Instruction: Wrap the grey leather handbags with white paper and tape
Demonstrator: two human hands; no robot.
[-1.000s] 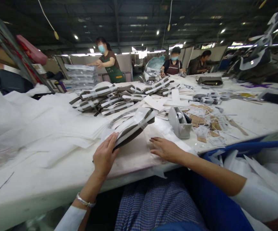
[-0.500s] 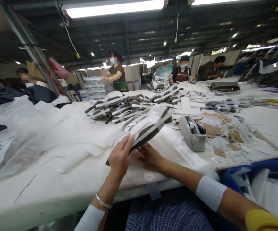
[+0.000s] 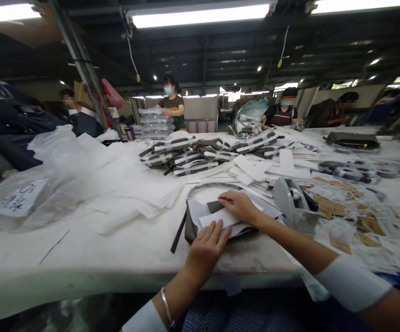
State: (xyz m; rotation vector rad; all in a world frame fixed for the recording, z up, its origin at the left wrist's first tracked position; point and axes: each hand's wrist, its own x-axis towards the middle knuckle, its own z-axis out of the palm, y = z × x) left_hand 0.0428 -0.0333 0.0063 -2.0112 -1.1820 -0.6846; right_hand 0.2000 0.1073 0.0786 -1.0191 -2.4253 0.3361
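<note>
A dark grey bag (image 3: pixel 190 226) lies flat near the table's front edge, with a looped handle at its far side and a dark strap hanging off its left. White paper (image 3: pixel 220 218) covers part of it. My left hand (image 3: pixel 208 249) rests on the paper's near edge, fingers extended and palm down. Across the upper part of the bag reaches my right hand (image 3: pixel 240 207), its fingers bent together at the paper and dark fabric; what they grip, if anything, is hidden.
A grey tape dispenser (image 3: pixel 291 203) stands right of the bag, beside brown tags (image 3: pixel 327 207). Folded dark bundles (image 3: pixel 196 154) lie behind. White sheets (image 3: pixel 127 198) and a labelled plastic bag (image 3: pixel 20 198) are left. Masked people work across the table.
The bag has gone from raised and tilted to flat on the table. My left hand has moved from holding its edge onto the paper, and my right hand has come over the bag's top.
</note>
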